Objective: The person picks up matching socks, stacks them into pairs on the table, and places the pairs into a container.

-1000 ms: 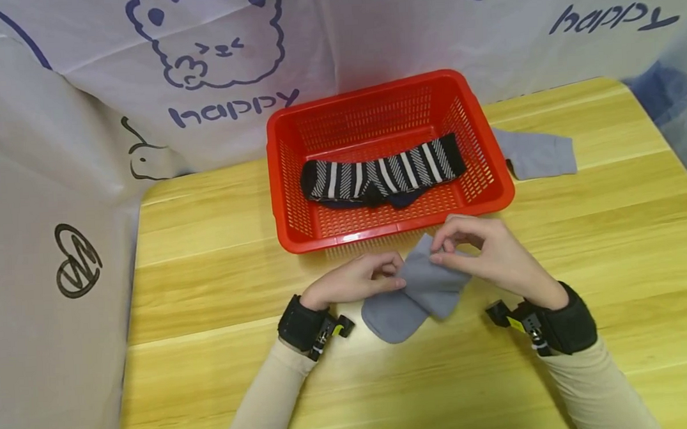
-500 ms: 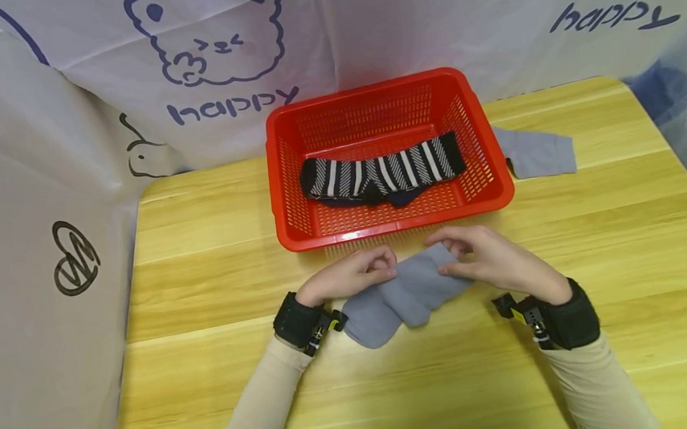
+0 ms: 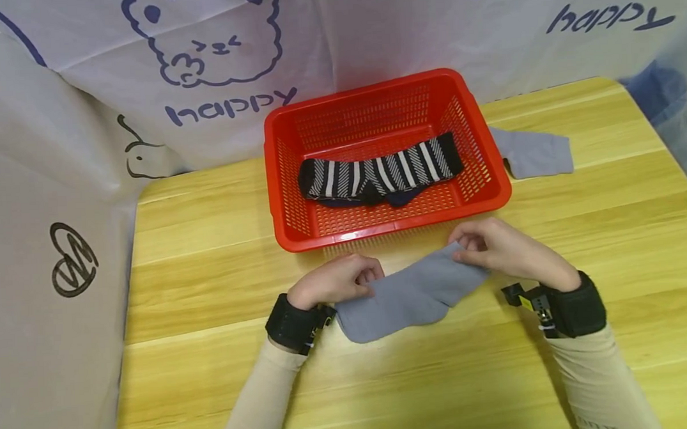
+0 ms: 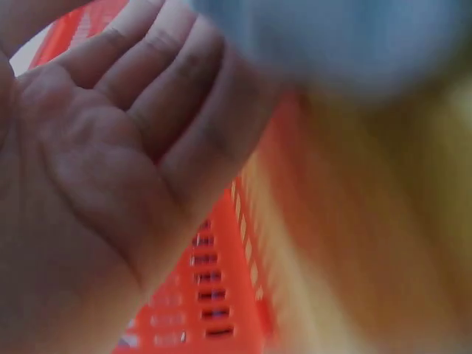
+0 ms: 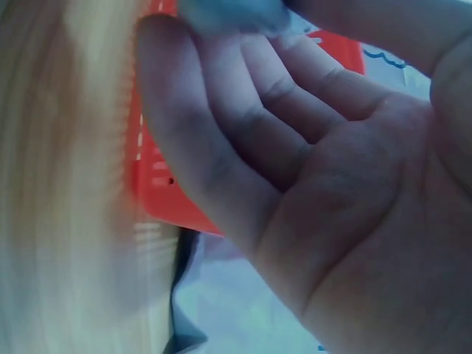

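Note:
A plain grey sock (image 3: 404, 295) is stretched between both hands, just in front of the basket in the head view. My left hand (image 3: 343, 278) pinches its upper edge near the rounded left end, thumb in front. At the other end, my right hand (image 3: 491, 249) pinches the straight-cut corner between thumb and fingers. The sock lies slanted, higher on the right, with a fold along its lower right side. In the left wrist view the grey cloth (image 4: 332, 37) is a blur past the fingers; the right wrist view shows a small blurred bit of cloth (image 5: 232, 15) at the fingertips.
A red plastic basket (image 3: 390, 226) stands behind the hands, holding black, white and grey striped socks (image 3: 382, 171) over something dark blue (image 3: 406, 196). Another grey sock (image 3: 539, 153) lies right of the basket on the wooden table (image 3: 212, 374). A printed white cloth (image 3: 381, 33) hangs behind.
The grey sock has gone from bunched and folded to nearly flat. My left hand has shifted left and my right hand right, pulling it out lengthwise. The basket is unmoved.

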`<action>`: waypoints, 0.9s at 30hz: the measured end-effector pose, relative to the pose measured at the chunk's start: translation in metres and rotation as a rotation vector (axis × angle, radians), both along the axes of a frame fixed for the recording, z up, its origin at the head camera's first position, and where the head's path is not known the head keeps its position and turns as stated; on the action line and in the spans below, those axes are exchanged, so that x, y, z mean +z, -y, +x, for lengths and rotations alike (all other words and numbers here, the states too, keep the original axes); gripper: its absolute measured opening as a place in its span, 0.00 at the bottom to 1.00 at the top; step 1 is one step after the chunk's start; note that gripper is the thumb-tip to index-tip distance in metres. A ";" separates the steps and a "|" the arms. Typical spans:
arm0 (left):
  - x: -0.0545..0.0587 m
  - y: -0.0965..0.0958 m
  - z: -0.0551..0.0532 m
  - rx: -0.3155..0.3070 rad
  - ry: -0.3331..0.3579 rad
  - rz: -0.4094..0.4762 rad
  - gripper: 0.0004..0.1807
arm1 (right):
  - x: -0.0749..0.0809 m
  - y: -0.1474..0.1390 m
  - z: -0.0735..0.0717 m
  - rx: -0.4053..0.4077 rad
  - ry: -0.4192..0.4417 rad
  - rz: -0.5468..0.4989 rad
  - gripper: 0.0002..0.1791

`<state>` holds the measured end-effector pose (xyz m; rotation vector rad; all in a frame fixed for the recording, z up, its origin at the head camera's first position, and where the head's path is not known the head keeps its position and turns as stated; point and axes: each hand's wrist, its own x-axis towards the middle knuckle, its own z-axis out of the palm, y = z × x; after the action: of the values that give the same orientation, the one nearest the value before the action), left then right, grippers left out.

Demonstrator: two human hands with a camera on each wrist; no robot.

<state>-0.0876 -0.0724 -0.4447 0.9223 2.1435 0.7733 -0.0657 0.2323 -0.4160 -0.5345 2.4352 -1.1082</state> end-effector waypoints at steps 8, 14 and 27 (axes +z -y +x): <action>0.005 0.013 -0.003 0.115 -0.084 -0.023 0.08 | -0.017 0.000 -0.007 0.023 0.040 0.011 0.06; 0.004 0.014 -0.003 0.152 -0.158 -0.028 0.08 | -0.030 0.002 -0.011 0.008 0.045 0.003 0.06; 0.006 -0.014 0.010 0.126 -0.326 -0.025 0.13 | -0.042 -0.001 -0.016 -0.042 0.057 0.024 0.04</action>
<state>-0.0776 -0.0587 -0.4386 0.9610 2.5086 0.6919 -0.0812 0.2333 -0.4580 -0.4406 2.4168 -1.0948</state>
